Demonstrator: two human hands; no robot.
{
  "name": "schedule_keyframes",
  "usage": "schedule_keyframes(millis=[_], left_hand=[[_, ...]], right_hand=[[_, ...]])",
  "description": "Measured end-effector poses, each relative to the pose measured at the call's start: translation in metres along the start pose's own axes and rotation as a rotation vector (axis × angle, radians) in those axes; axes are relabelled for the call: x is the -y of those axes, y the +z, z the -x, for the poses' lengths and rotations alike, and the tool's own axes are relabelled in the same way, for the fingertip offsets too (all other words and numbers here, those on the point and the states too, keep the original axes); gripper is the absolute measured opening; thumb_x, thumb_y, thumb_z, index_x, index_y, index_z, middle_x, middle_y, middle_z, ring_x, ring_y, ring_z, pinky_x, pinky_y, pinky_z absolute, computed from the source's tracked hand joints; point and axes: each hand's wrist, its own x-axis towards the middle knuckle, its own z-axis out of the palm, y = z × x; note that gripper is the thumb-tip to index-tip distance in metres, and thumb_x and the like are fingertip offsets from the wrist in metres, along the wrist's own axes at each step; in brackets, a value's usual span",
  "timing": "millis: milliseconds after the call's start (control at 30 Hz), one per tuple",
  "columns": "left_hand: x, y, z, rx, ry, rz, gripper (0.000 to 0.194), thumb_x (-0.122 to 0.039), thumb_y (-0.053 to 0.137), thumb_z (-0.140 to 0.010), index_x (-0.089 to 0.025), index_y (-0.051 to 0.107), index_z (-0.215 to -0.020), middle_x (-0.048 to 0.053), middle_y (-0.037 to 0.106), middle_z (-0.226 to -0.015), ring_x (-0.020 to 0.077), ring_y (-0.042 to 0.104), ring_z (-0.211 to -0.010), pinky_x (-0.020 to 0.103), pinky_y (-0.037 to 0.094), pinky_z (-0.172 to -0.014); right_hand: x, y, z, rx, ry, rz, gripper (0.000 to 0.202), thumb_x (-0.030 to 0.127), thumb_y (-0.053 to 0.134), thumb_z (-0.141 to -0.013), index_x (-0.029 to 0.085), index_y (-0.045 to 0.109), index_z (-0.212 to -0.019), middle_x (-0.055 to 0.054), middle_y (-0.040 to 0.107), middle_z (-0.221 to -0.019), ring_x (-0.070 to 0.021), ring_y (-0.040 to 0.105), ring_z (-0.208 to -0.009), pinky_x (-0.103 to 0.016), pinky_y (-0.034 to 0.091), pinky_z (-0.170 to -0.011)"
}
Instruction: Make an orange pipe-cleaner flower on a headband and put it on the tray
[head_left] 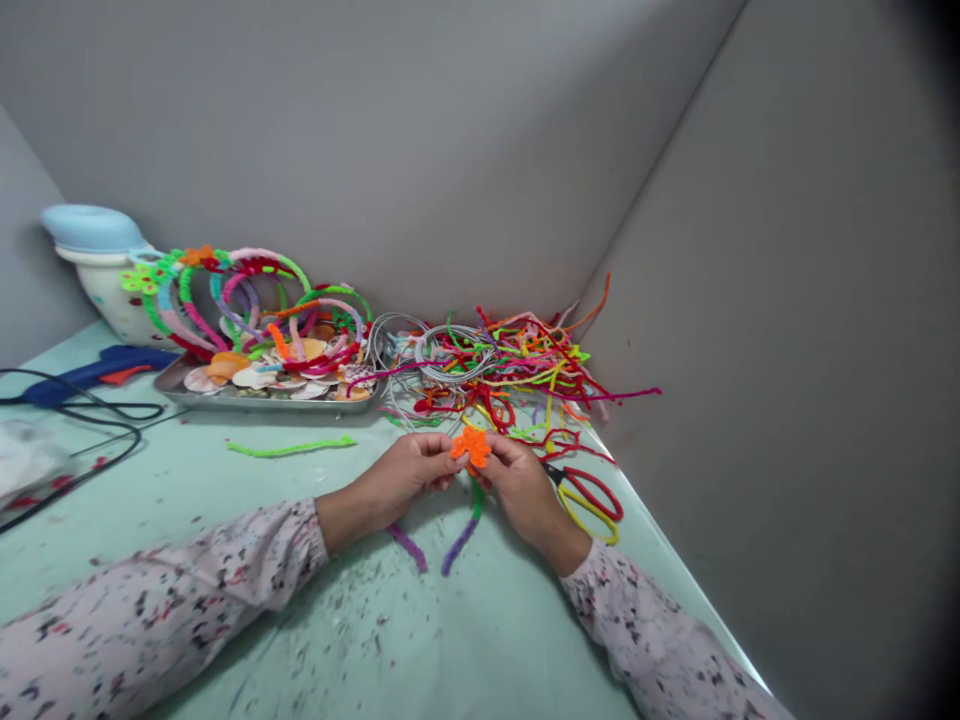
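Observation:
Both of my hands meet over the table around an orange pipe-cleaner flower point(471, 447). My left hand point(409, 475) pinches its left side between thumb and fingers. On the opposite side, my right hand point(521, 485) grips the flower in the same way. Below the hands show the ends of a headband wrapped in pipe cleaner, a purple end point(409, 548) at left and a green and purple end point(461, 540) at right. The rest of that band is hidden by my hands. Scissors point(592, 500) with red and yellow handles lie just beside my right hand.
A metal tray point(270, 402) holds shells and several colourful headbands. Behind my hands is a tangled pile of pipe cleaners point(517, 360) and wire. A green pipe cleaner point(292, 448) lies at left. Farther left are a blue glue gun point(97, 372), black cable point(139, 440) and white container point(112, 290).

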Motion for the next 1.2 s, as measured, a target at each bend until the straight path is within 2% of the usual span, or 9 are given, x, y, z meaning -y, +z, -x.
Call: schedule_keyframes(millis=[200, 367, 533, 700, 867, 1067, 1200], left_hand=[[-0.004, 0.005, 0.002, -0.059, 0.081, -0.161, 0.024, -0.028, 0.072, -0.069, -0.013, 0.058, -0.082, -0.002, 0.054, -0.071, 0.0077, 0.045, -0.06, 0.021, 0.034, -0.057], [-0.009, 0.007, 0.006, -0.098, 0.209, -0.223, 0.023, -0.032, 0.064, -0.078, -0.016, 0.055, -0.092, -0.002, 0.055, -0.077, 0.0098, 0.049, -0.068, 0.022, 0.038, -0.062], [-0.008, 0.004, 0.002, -0.162, 0.191, -0.29, 0.019, -0.034, 0.059, -0.08, -0.015, 0.056, -0.084, -0.003, 0.053, -0.065, 0.009, 0.046, -0.058, 0.021, 0.038, -0.056], [-0.005, 0.006, 0.001, -0.179, 0.194, -0.299, 0.018, -0.032, 0.06, -0.079, -0.016, 0.055, -0.083, -0.004, 0.055, -0.062, 0.0088, 0.047, -0.054, 0.02, 0.037, -0.053], [-0.003, 0.009, 0.003, -0.179, 0.238, -0.292, 0.016, -0.032, 0.058, -0.081, -0.017, 0.051, -0.083, -0.006, 0.051, -0.055, 0.0079, 0.044, -0.049, 0.019, 0.034, -0.048], [-0.004, 0.013, 0.003, -0.216, 0.174, -0.207, 0.019, -0.032, 0.061, -0.078, -0.017, 0.05, -0.082, -0.008, 0.046, -0.051, 0.0068, 0.038, -0.044, 0.018, 0.028, -0.043], [-0.005, 0.015, 0.004, -0.194, 0.126, -0.103, 0.021, -0.033, 0.063, -0.077, -0.017, 0.05, -0.082, -0.009, 0.042, -0.05, 0.0056, 0.035, -0.044, 0.018, 0.023, -0.044]], right_hand=[[-0.004, -0.001, -0.002, -0.019, 0.009, 0.022, 0.018, 0.033, 0.054, -0.082, 0.018, 0.064, -0.088, 0.003, 0.049, -0.067, -0.0107, 0.039, -0.057, -0.023, 0.032, -0.053], [-0.009, -0.006, -0.006, -0.085, -0.14, 0.223, 0.015, 0.026, 0.052, -0.083, 0.018, 0.064, -0.084, 0.0, 0.055, -0.077, -0.0147, 0.049, -0.072, -0.026, 0.039, -0.067], [-0.015, -0.001, -0.005, -0.076, -0.236, 0.311, 0.015, 0.024, 0.05, -0.086, 0.018, 0.064, -0.083, -0.002, 0.055, -0.08, -0.0159, 0.051, -0.078, -0.027, 0.04, -0.072], [-0.016, 0.005, 0.0, -0.104, -0.123, 0.19, 0.014, 0.028, 0.052, -0.086, 0.018, 0.06, -0.086, 0.001, 0.054, -0.075, -0.0132, 0.048, -0.068, -0.025, 0.039, -0.063], [-0.012, 0.011, 0.002, -0.103, -0.034, 0.097, 0.015, 0.029, 0.05, -0.087, 0.019, 0.054, -0.077, 0.005, 0.044, -0.061, -0.0104, 0.037, -0.054, -0.022, 0.031, -0.051], [-0.013, 0.012, 0.002, -0.12, -0.086, 0.135, 0.017, 0.032, 0.049, -0.088, 0.018, 0.054, -0.079, 0.005, 0.044, -0.064, -0.0107, 0.037, -0.056, -0.023, 0.032, -0.052], [-0.016, 0.011, 0.003, -0.152, -0.155, 0.19, 0.018, 0.033, 0.048, -0.089, 0.018, 0.055, -0.081, 0.003, 0.047, -0.068, -0.0117, 0.041, -0.061, -0.023, 0.035, -0.057]])
